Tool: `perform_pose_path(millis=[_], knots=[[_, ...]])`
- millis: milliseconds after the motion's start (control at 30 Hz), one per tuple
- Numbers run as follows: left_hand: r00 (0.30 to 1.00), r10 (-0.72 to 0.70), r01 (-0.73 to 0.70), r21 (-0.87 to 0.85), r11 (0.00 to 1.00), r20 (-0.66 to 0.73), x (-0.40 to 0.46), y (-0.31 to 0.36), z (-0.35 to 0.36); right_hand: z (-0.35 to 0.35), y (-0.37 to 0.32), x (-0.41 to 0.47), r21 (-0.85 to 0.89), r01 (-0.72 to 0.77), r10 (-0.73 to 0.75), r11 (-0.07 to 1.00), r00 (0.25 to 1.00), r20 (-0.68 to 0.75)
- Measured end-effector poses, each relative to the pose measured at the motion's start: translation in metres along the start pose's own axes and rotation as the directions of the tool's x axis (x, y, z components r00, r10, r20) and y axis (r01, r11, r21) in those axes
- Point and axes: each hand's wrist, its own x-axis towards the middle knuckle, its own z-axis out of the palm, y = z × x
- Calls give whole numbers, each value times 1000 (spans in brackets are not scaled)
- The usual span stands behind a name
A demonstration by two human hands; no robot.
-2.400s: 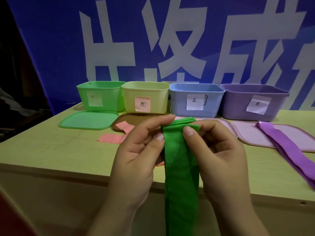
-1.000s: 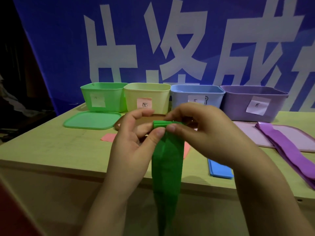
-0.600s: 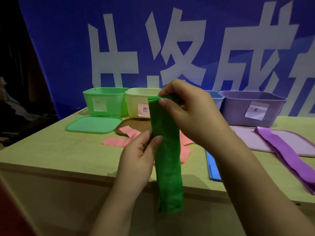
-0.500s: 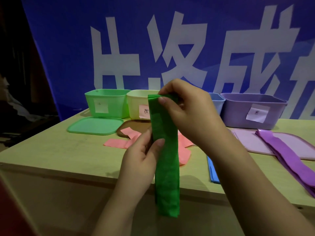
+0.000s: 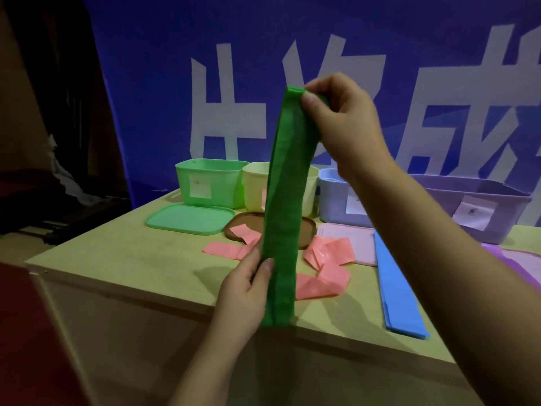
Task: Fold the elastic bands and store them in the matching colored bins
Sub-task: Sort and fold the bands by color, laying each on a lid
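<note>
Head view, green band hanging upright at frame centre, right hand pinching its top end at upper centre, left hand pinching its lower edge, green bin behind on table, pink band lying beside, blue band at right.

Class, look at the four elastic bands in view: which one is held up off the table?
The green band. The right hand pinches its top and the left hand grips it lower down; the pink, blue and purple bands lie on the table.
</note>
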Motion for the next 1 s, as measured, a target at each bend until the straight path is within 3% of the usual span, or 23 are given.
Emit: perform_pose_path(millis=[200, 433, 600, 700, 867, 1000], knots=[[999, -33, 36, 71, 997, -42, 19, -3, -12, 14, -1, 19, 58, -11, 4, 998, 992, 127], [986, -115, 120, 31, 992, -124, 36, -9, -16, 22, -6, 29, 95, -1, -10, 995, 993, 118], [989, -132, 132, -5, 991, -73, 34, -20, -29, 33, 8, 40, 84, -74, 63, 994, 991, 119], [983, -147, 140, -69, 988, -112, 35, -27, -54, 52, 33, 55, 71, -171, 166, 983, 983, 76], [958, -202, 174, -149, 973, -205, 38, -50, -109, 99, 89, 91, -29, -333, 334, 943, 942, 29], [929, -197, 152, -163, 975, -314, 48, -64, -149, 157, 145, 103, -218, -360, 383, 907, 921, 75]])
